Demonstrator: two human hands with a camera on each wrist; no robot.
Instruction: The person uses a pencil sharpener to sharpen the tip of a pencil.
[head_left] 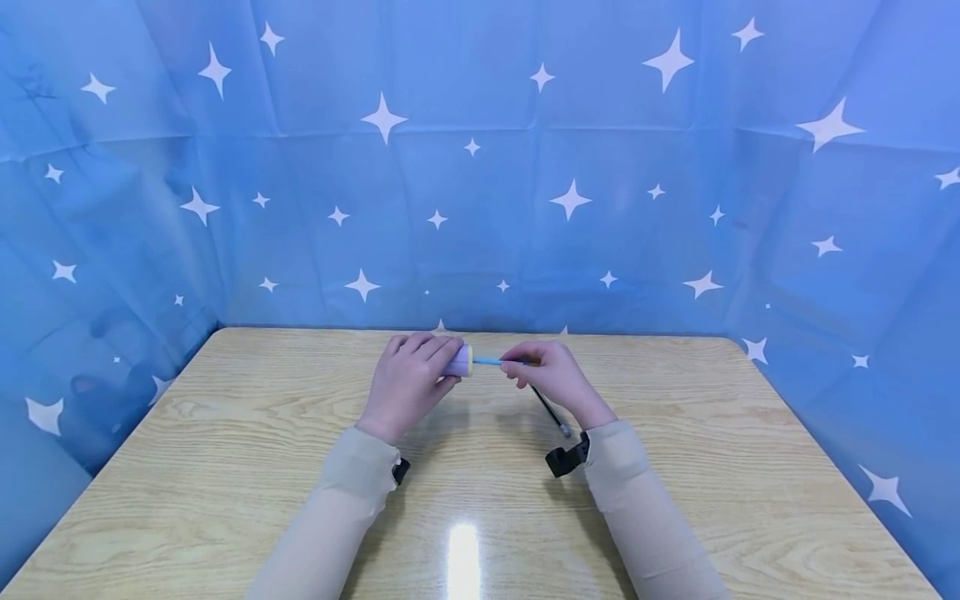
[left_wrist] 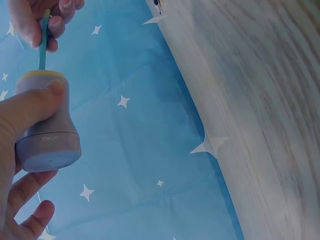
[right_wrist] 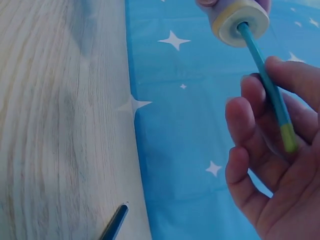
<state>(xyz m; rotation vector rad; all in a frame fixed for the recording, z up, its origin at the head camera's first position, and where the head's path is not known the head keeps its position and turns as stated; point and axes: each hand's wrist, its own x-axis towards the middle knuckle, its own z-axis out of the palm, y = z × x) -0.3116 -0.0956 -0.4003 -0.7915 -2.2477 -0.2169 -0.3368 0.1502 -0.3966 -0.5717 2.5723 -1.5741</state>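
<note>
My left hand (head_left: 408,377) grips a lilac, cup-shaped pencil sharpener (head_left: 456,362) with a yellow rim, held on its side above the table. In the left wrist view the thumb presses along the sharpener body (left_wrist: 54,141), which bears a "deli" mark. Opposite it, my right hand (head_left: 557,377) pinches a blue pencil (head_left: 487,361) between thumb and fingers. One end of that pencil sits inside the sharpener's hole, so its tip is hidden. Its yellow-green far end (right_wrist: 288,138) points toward the right palm.
A dark, slim pen or pencil (head_left: 551,412) lies on the wooden table (head_left: 225,467), just below the right hand. Behind the table's far edge hangs a blue curtain (head_left: 480,183) with white stars. A black wrist camera (head_left: 567,457) is strapped to the right wrist.
</note>
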